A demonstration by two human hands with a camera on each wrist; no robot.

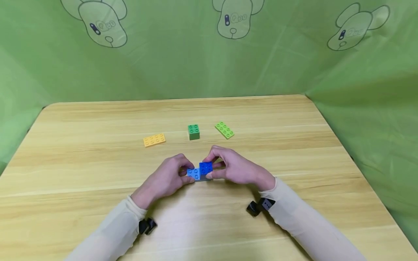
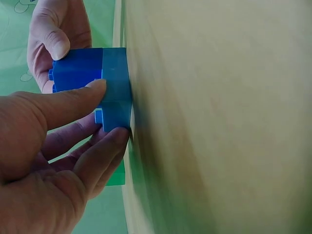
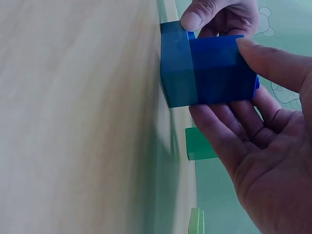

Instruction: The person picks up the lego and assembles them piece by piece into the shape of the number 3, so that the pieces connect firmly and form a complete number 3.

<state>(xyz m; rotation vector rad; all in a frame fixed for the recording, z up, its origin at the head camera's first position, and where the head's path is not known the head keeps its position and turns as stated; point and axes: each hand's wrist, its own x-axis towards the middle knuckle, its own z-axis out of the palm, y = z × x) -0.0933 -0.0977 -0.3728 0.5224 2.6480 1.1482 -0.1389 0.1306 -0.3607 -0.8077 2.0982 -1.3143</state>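
One desk (image 1: 310, 163) in use; left hand (image 1: 168, 176) and right hand (image 1: 239, 168) were occupied.
Left fingers pinched the light-blue brick (image 1: 193, 174), mid-desk; right fingers gripped the dark-blue brick (image 1: 205, 168) atop its right end, each parted brick-wide. Both likely handled light and stiff, best held by side walls.

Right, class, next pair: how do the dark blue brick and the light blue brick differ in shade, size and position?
Shade: the dark blue brick is a deep blue, while the light blue brick is paler.
Size: the dark blue brick is taller but shorter in length; the light blue brick is lower and longer.
Position: the dark blue brick sits above, over the light blue brick's right-hand part.
Both have round studs on top.
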